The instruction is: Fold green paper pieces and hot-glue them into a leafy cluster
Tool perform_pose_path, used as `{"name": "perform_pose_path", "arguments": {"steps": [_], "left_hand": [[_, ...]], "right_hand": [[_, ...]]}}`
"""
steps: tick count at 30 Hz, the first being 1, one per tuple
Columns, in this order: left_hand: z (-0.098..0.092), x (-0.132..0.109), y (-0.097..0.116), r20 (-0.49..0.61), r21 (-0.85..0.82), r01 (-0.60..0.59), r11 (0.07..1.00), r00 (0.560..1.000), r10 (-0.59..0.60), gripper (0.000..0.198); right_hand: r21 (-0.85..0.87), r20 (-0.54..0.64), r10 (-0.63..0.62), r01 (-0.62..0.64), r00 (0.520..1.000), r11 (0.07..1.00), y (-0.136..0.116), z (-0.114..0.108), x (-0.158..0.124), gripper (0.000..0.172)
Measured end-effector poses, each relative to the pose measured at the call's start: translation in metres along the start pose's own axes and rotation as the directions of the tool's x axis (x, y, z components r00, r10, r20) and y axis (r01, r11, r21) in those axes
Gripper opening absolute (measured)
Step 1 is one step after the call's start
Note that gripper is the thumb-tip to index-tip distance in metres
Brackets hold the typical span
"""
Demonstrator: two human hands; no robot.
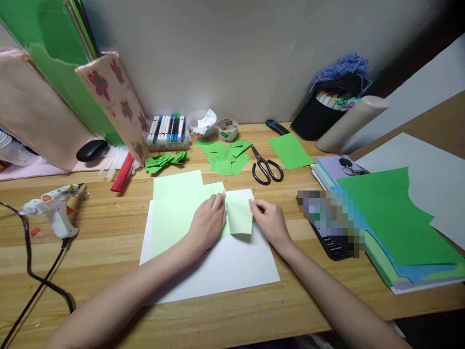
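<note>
My left hand point(209, 218) presses on a sheet of pale green paper point(174, 203), its fingers bent and close together along a line in the paper. Right of those fingers, a squarish flap of the paper point(240, 215) stands slightly raised and casts a shadow beneath. My right hand point(269, 222) pinches the flap's right edge between thumb and fingers. Whether the flap is still joined to the larger sheet is hidden by my left hand. Under the green paper lies a white sheet point(232, 266). Black-handled scissors point(267, 167) rest beyond my hands, with their blades pointing away.
Cut green pieces point(223, 157) and folded green strips point(165, 161) lie at the back, near a marker box point(167, 132) and tape roll point(227, 130). A corded glue gun point(56, 208) is on the left. On the right are a blurred phone-like object point(327, 228) and stacked coloured paper point(395, 218).
</note>
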State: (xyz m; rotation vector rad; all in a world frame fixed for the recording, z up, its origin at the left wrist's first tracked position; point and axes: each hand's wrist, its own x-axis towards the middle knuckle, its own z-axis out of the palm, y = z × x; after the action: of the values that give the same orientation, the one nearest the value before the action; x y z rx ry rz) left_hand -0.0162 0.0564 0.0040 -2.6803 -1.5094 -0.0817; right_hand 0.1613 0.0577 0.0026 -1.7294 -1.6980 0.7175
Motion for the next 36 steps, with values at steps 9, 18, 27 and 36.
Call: {"name": "perform_pose_path", "arguments": {"steps": [9, 18, 27, 36], "left_hand": [[0.000, 0.000, -0.008, -0.097, -0.118, 0.031, 0.992, 0.994, -0.043, 0.042], [0.009, -0.002, -0.008, -0.074, -0.156, 0.040, 0.987, 0.996, -0.052, 0.047], [0.009, -0.001, -0.008, -0.059, -0.142, 0.047, 0.989, 0.997, -0.056, 0.047], [0.010, -0.003, -0.007, -0.086, -0.132, 0.036, 0.991, 0.995, -0.047, 0.047]], "right_hand": [[-0.037, 0.133, -0.032, 0.038, 0.991, 0.999, 0.007, -0.006, 0.031, 0.040], [-0.185, 0.113, -0.081, 0.101, 0.990, 0.978, 0.008, -0.001, 0.044, 0.042], [-0.164, 0.050, 0.010, -0.002, 0.999, 0.986, 0.007, -0.001, 0.028, 0.042], [-0.054, 0.121, 0.053, -0.047, 0.991, 0.997, 0.006, -0.004, 0.013, 0.045]]}}
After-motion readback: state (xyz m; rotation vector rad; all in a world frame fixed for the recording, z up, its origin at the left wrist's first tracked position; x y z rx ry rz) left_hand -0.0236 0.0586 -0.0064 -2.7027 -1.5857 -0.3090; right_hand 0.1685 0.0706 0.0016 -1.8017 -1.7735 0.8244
